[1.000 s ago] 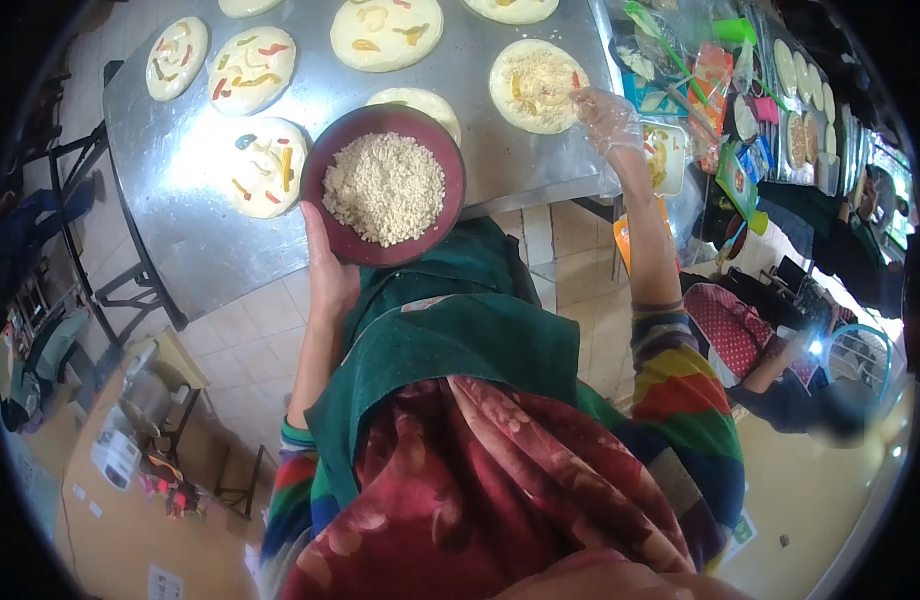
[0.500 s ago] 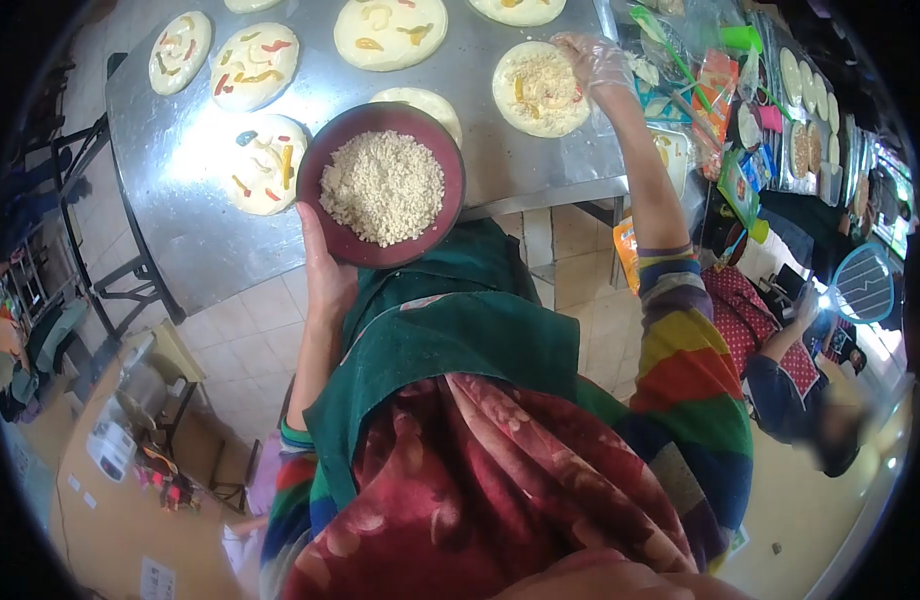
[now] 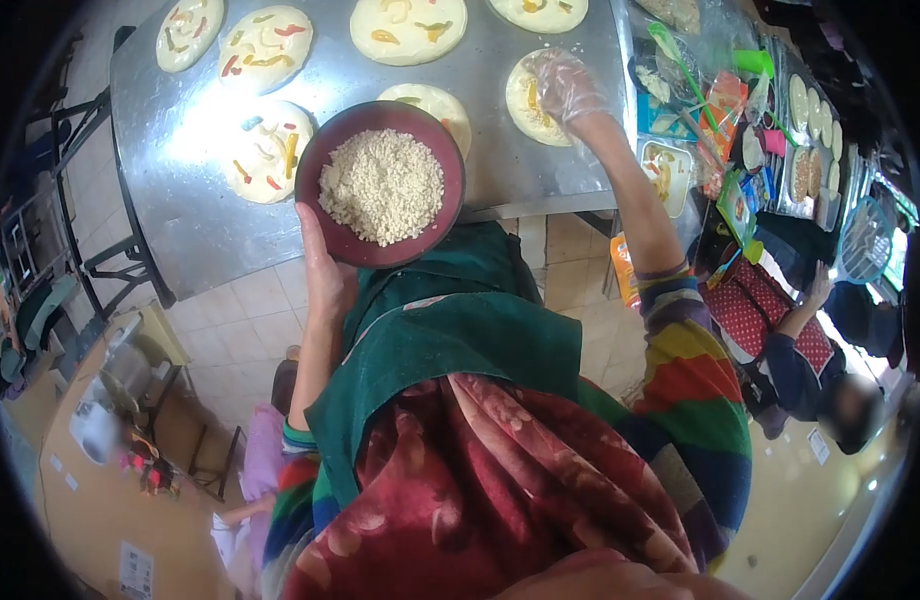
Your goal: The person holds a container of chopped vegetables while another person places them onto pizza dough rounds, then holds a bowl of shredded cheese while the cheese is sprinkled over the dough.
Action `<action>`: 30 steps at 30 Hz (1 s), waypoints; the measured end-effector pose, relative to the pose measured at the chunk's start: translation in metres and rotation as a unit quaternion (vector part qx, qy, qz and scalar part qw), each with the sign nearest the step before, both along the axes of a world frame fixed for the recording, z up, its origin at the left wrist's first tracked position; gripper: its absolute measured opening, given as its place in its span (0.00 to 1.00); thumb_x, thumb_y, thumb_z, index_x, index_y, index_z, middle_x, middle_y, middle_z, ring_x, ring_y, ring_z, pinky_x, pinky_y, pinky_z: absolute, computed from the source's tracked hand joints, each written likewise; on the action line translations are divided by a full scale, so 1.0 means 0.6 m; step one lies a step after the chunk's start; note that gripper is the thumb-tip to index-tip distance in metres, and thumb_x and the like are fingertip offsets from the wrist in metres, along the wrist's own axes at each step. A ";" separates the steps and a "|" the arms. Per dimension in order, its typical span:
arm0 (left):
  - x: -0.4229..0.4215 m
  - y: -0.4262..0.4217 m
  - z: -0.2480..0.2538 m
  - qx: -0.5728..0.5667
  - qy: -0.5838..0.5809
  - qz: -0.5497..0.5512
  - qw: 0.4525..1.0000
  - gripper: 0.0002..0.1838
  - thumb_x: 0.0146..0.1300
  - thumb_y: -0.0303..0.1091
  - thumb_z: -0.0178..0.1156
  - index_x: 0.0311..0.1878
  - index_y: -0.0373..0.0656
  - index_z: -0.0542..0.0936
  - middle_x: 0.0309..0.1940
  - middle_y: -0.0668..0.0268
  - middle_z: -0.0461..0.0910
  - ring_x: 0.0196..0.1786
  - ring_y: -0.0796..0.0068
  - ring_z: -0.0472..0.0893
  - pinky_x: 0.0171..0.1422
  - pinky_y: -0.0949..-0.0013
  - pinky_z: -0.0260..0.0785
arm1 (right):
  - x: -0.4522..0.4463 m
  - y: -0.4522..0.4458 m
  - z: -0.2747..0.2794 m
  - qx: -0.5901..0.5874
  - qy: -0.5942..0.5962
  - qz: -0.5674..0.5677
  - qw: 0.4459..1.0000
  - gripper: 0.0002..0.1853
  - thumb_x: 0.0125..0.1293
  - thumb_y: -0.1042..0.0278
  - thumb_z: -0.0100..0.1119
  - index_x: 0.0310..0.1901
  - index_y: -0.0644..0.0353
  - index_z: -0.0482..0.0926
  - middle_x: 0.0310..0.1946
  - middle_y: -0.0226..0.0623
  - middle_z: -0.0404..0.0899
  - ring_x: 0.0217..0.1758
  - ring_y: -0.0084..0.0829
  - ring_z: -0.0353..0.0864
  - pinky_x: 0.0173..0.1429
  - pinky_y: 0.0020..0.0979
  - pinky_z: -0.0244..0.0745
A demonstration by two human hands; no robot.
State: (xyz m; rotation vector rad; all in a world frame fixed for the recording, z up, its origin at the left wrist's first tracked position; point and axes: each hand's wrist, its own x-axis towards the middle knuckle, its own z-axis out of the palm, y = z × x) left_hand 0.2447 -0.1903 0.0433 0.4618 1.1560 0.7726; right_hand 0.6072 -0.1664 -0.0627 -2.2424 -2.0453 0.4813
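My left hand (image 3: 327, 268) grips the lower left side of a dark red bowl (image 3: 372, 248), thumb along its outer wall. Pale crumbs (image 3: 382, 188) are heaped inside it. In a clear plastic glove, my right hand (image 3: 572, 88) lies over a flat dough round (image 3: 517, 108) at the table's right side, its fingers stretched out across the top. Crumbs and a yellow strip show beside the fingers; the rest is covered by the hand. Another dough round (image 3: 450, 103) is partly hidden behind the bowl. To its left lies a round with colored strips (image 3: 266, 160).
More strip-topped dough rounds (image 3: 408, 28) lie along the far part of the metal table (image 3: 510, 190). At the right are a tray of colored strips (image 3: 666, 180), plastic bags, packets and a green-handled utensil (image 3: 680, 62). A person (image 3: 805, 360) holds a blue racket (image 3: 864, 240) further right.
My right hand has moved from the round's upper right edge in over its top, covering more of it. The bowl stays in my left hand. The view has shifted slightly.
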 end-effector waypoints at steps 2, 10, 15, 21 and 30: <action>0.002 0.001 0.002 -0.004 -0.003 0.003 1.000 0.40 0.69 0.65 0.39 0.73 0.44 0.53 0.70 0.61 0.58 0.71 0.63 0.60 0.74 0.55 0.52 | -0.030 -0.009 0.037 -0.070 -0.004 -0.001 0.998 0.21 0.61 0.76 0.50 0.56 0.49 0.75 0.50 0.45 0.77 0.52 0.43 0.77 0.58 0.37 0.73; 0.004 -0.001 -0.003 -0.013 -0.025 0.003 1.000 0.40 0.69 0.65 0.38 0.73 0.44 0.53 0.70 0.61 0.58 0.71 0.63 0.59 0.74 0.54 0.51 | -0.048 -0.041 -0.005 0.015 -0.058 0.076 0.995 0.20 0.59 0.78 0.52 0.53 0.51 0.77 0.53 0.44 0.76 0.50 0.45 0.79 0.56 0.39 0.76; 0.020 0.001 -0.005 0.003 -0.011 -0.007 1.000 0.40 0.69 0.65 0.37 0.72 0.43 0.53 0.70 0.60 0.58 0.71 0.64 0.60 0.74 0.56 0.52 | -0.106 -0.034 0.123 -0.025 0.045 -0.052 0.997 0.13 0.67 0.66 0.49 0.50 0.53 0.79 0.53 0.39 0.77 0.48 0.41 0.80 0.54 0.37 0.76; 0.035 -0.003 -0.069 0.067 0.020 -0.070 0.995 0.39 0.69 0.63 0.39 0.72 0.42 0.54 0.70 0.60 0.59 0.70 0.65 0.61 0.74 0.57 0.52 | -0.213 -0.042 0.224 -0.032 0.208 0.101 0.972 0.16 0.68 0.60 0.49 0.54 0.53 0.76 0.50 0.39 0.78 0.55 0.39 0.76 0.56 0.35 0.74; 0.098 0.002 -0.057 -0.002 -0.045 -0.086 0.995 0.37 0.72 0.59 0.38 0.71 0.37 0.55 0.69 0.58 0.58 0.71 0.67 0.59 0.74 0.62 0.51 | -0.193 -0.059 0.147 -0.027 0.336 0.039 0.941 0.13 0.64 0.65 0.54 0.48 0.54 0.81 0.43 0.45 0.81 0.45 0.46 0.80 0.51 0.38 0.77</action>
